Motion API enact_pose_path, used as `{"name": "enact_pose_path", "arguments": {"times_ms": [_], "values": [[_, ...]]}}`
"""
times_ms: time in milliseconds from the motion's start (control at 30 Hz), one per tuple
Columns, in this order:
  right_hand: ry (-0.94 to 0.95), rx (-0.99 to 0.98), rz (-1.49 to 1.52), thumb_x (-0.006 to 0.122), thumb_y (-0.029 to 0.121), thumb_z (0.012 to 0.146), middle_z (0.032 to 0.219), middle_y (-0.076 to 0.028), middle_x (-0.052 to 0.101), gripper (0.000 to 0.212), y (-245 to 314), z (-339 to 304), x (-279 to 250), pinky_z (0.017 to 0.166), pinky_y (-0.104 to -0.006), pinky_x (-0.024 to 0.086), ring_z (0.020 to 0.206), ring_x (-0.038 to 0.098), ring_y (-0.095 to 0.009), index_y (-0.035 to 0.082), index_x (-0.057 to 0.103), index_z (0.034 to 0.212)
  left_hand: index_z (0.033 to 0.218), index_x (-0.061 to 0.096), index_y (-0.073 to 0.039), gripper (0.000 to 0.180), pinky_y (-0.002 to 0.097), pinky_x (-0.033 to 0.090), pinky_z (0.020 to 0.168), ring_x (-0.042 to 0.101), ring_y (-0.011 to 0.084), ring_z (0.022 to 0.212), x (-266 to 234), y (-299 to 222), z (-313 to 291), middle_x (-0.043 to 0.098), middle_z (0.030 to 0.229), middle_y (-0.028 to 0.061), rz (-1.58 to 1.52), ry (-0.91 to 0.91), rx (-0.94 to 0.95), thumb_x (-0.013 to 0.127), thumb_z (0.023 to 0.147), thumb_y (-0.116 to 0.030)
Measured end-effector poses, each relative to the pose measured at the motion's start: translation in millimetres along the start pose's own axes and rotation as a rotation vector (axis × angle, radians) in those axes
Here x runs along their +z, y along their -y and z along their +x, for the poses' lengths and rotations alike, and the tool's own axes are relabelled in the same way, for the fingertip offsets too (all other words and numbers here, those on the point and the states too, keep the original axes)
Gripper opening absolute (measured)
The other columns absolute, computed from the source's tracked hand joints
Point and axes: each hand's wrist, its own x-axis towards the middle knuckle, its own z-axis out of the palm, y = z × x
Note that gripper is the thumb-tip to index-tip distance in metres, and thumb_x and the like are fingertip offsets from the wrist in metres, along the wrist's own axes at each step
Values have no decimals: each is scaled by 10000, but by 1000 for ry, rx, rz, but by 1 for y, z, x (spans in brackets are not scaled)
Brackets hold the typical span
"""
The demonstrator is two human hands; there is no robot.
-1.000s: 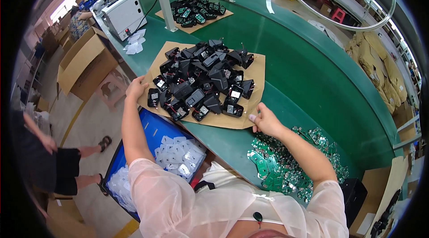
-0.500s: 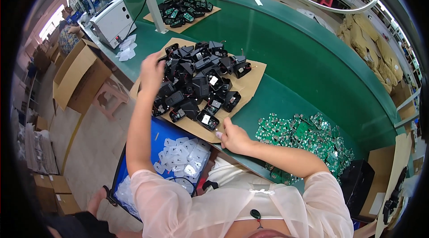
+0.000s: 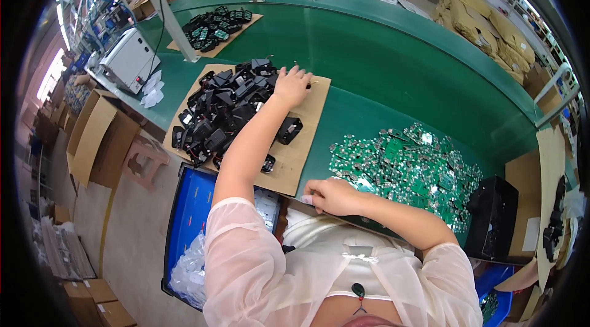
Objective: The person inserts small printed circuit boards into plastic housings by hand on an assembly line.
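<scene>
A heap of black plastic housings (image 3: 212, 103) lies on a sheet of brown cardboard (image 3: 294, 164) on the green table. My left hand (image 3: 291, 87) reaches across the heap, fingers stretched out over housings at its far right edge. Part of the pile is hidden under my left forearm. By the table's near edge, just right of the cardboard's corner, my right hand (image 3: 335, 197) is closed with its fingers curled; whether anything is in them does not show. A pale wrap covers one fingertip. Beyond that hand spreads a pile of green circuit boards (image 3: 405, 170).
At the far left, another cardboard sheet carries dark parts with green boards (image 3: 215, 29). A white machine (image 3: 129, 60) stands at the left. Below the table edge sits a blue tray (image 3: 187, 210) with clear plastic bags. A black box (image 3: 491, 219) is at the right.
My left hand has moved from the heap's left side to its far right edge. My right hand has left the cardboard's edge. The housings are bunched further left, baring more cardboard.
</scene>
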Motion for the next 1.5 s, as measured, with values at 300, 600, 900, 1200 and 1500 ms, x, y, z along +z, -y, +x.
{"name": "enact_pose_path", "arguments": {"times_ms": [300, 600, 900, 1200, 1500], "values": [[-274, 9, 194, 542, 166, 877, 684, -49, 623, 145, -58, -104, -4, 570, -294, 464, 621, 599, -150, 99, 584, 999, 878, 663, -59, 228, 502, 202, 1032, 475, 228, 1079, 25, 2, -5, 633, 951, 93, 210, 179, -60, 529, 774, -211], [-696, 156, 595, 524, 133, 892, 690, -35, 609, 132, -101, -158, -18, 564, -243, 445, 618, 560, -87, 45, 585, 970, 966, 581, -48, 174, 292, 425, 673, 541, 174, 786, -44, -32, -13, 570, 812, 42, -823, -306, -205, 605, 807, -113], [-1072, 48, -306, 540, 6, 781, 1109, -48, 567, 342, -118, -107, -69, 785, -329, 445, 1003, 528, -215, 95, 573, 1110, 1076, 549, -48, 215, 268, 404, 881, 512, 112, 987, -109, -178, -137, 553, 1046, 25, -1957, 601, -446, 540, 876, -125], [-705, -108, -435, 572, 5, 732, 985, -59, 607, 234, -139, -87, -94, 805, -359, 447, 919, 546, -246, 85, 642, 941, 1323, 364, -42, 438, 285, 463, 808, 585, 158, 895, -113, -189, -165, 546, 1025, 85, -2258, 805, -500, 488, 914, -138], [-948, -20, 993, 538, 7, 853, 793, -49, 540, 351, -90, -106, -47, 539, -233, 481, 634, 564, -111, 9, 481, 1199, 1208, 426, -25, 351, 212, 455, 491, 575, 113, 721, -87, -199, -123, 560, 969, 94, -1855, 160, -657, 463, 862, 15]]}}
